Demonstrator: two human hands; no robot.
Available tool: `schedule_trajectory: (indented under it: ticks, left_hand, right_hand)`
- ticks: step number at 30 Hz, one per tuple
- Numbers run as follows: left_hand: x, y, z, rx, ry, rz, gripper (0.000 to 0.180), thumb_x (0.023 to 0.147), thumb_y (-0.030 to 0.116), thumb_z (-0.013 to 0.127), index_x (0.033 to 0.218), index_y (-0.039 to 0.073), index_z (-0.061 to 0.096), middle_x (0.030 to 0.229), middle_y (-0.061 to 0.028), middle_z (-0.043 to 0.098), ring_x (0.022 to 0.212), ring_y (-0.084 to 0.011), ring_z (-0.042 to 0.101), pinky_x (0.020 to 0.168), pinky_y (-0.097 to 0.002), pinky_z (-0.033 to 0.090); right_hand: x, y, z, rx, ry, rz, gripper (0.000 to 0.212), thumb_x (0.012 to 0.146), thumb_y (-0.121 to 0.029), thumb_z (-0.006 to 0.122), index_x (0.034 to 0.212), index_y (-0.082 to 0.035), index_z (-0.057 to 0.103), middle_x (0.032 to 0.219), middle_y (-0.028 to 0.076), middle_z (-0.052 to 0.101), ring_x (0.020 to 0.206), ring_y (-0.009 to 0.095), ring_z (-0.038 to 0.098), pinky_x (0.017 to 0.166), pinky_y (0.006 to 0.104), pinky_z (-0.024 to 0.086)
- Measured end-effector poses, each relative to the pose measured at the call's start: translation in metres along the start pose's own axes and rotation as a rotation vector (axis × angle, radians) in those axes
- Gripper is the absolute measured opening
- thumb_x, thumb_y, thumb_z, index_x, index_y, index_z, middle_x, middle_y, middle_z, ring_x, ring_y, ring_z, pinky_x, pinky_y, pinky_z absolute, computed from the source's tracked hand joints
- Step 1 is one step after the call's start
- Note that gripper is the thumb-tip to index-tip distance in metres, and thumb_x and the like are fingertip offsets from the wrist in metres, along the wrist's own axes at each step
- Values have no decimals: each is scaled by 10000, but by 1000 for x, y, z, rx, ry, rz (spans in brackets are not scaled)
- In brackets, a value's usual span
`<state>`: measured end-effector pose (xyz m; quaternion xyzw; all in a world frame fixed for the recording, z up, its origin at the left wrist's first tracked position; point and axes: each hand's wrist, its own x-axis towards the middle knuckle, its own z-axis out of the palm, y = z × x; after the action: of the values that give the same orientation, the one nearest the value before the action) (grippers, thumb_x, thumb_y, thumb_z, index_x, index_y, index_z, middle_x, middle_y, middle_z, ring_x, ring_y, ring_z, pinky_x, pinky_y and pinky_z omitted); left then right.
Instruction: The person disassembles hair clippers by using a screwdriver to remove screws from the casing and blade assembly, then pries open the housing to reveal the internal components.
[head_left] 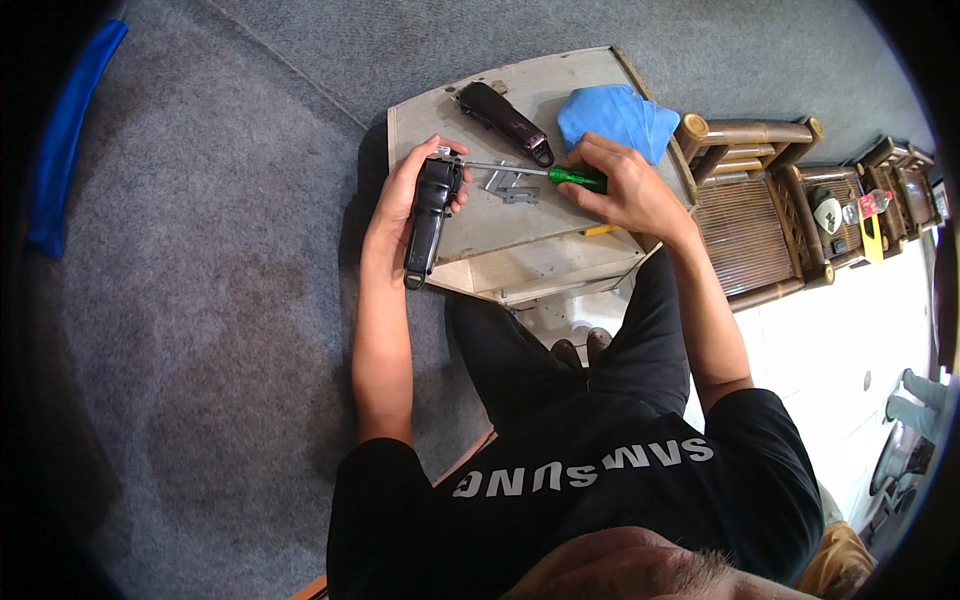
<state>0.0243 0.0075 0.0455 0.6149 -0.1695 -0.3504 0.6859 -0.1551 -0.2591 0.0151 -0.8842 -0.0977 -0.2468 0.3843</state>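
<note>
Step in hand looks like screw work at the head end of the black hair clipper; left hand is wrapped around its upper body, fingers closed on it, holding it upright-ish over the near left edge of the wooden surface; right hand is closed on the green-handled screwdriver, shaft running leftward so the tip meets the clipper's top just beside the left thumb (contact itself too small to confirm); next move, as a judgement, calls for a steady clipper and the tip kept seated while turning; small grey metal parts lie between the two hands under the shaft; a second dark clipper lies beyond the shaft; blue cloth just beyond the right hand.
</note>
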Motion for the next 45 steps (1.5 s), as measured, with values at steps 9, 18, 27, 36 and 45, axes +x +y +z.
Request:
schedule_trajectory:
  ticks: [9,18,27,36,45]
  left_hand:
    - [-8,-2,9,-48,34,15,477,1064,472,607,1202,22,683,891,-132,715,678,-182,708,572,-279,588]
    - [-5,-14,26,-202,102,113,459,1076,455,597,1224,25,662,895,-131,701,656,-176,678,579,-278,571]
    - [-9,-17,31,-167,124,164,463,1081,461,582,1221,27,661,898,-143,699,665,-193,690,569,-297,573]
    - [-9,-19,28,-198,154,141,462,1081,461,572,1225,30,659,901,-155,701,656,-202,695,559,-306,577]
    - [-8,-23,25,-186,149,152,477,1083,472,564,1228,28,661,897,-154,707,641,-203,696,556,-310,576]
  right_hand:
    - [-1,-6,-4,71,62,-4,260,902,-119,795,1111,22,737,1061,170,701,980,359,741,853,428,598]
    - [0,-7,-6,-2,45,177,296,968,-215,748,1158,12,747,910,175,771,706,266,692,681,376,546]
    - [0,-8,-4,21,72,217,274,964,-256,759,1109,-26,796,896,198,768,702,292,713,678,412,552]
    - [0,0,-2,88,97,43,309,926,-195,825,1198,-58,774,1055,134,761,959,310,762,827,401,591]
    - [-1,-7,1,-43,77,59,320,942,-206,816,1215,-47,764,1027,123,721,983,304,735,841,402,597]
